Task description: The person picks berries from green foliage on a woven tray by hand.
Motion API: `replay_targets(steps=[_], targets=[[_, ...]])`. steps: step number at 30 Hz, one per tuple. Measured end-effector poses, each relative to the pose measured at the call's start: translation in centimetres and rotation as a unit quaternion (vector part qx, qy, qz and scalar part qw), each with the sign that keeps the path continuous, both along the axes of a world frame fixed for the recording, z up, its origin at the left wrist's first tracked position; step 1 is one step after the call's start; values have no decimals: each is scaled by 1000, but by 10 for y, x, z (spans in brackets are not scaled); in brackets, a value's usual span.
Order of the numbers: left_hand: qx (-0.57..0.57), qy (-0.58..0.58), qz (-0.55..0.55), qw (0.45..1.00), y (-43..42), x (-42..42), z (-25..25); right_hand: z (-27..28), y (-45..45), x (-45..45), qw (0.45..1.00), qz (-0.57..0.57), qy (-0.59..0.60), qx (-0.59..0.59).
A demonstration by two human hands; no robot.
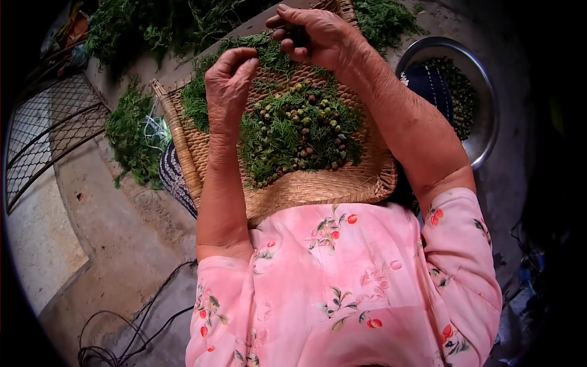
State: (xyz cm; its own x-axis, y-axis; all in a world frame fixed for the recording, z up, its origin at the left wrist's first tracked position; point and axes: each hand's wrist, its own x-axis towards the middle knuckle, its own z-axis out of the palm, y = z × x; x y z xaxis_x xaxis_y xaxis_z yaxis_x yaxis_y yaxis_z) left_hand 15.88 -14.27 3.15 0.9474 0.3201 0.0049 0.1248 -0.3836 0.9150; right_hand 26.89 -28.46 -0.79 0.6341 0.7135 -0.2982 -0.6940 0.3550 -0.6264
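Handling, left to right. The sprigs (252, 145) lie loose in the middle of the tray (318, 187), which sits against the person's front. Judged by look, they are light, soft and springy, apt to tangle; the stem end is the sound place to take hold. The cones (325, 114), small, round, green to brown, lie on and among the sprigs. They appear light and firm, liable to roll; a fingertip pinch on each should suffice. The basin (493, 98), to the right of the tray, contains further small green pieces, partly covered by dark cloth (430, 92).

Grip, left to right. The left hand (227, 84) is above the tray's far part, thumb and forefinger drawn close together; whether anything is between them cannot be told. The right hand (325, 40) is higher, fingers loosely curled, thumb apart; its hollow is dark and its contents, if any, cannot be determined.
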Motion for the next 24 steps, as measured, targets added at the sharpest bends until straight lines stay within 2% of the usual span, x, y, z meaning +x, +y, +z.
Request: replay_targets(steps=[2,6,11,13,15,16,17,20,24], targets=[[112,81,-35,990,24,-15,-28,-3,0,4,1000,-19,5,0],[329,227,-50,915,32,-41,-60,-5,2,6,1000,-17,-4,-2],[348,222,-36,910,32,-50,-67,-3,0,6,1000,-22,-18,2],[268,199,-14,943,34,-50,-66,16,-7,0,998,-46,-14,-47],[186,114,23,976,35,-42,-60,18,-7,-1,998,-49,5,-45],[45,94,50,993,33,-36,-53,21,-7,-1,997,-50,28,-45],[-36,79,76,993,29,-36,-44,25,-7,-2,996,-46,57,-53],[-38,-34,60,997,15,-16,-20,15,-8,1,996,2,58,-71],[-20,-95,37,995,-16,13,18,17,-7,-1,995,43,21,-90]])
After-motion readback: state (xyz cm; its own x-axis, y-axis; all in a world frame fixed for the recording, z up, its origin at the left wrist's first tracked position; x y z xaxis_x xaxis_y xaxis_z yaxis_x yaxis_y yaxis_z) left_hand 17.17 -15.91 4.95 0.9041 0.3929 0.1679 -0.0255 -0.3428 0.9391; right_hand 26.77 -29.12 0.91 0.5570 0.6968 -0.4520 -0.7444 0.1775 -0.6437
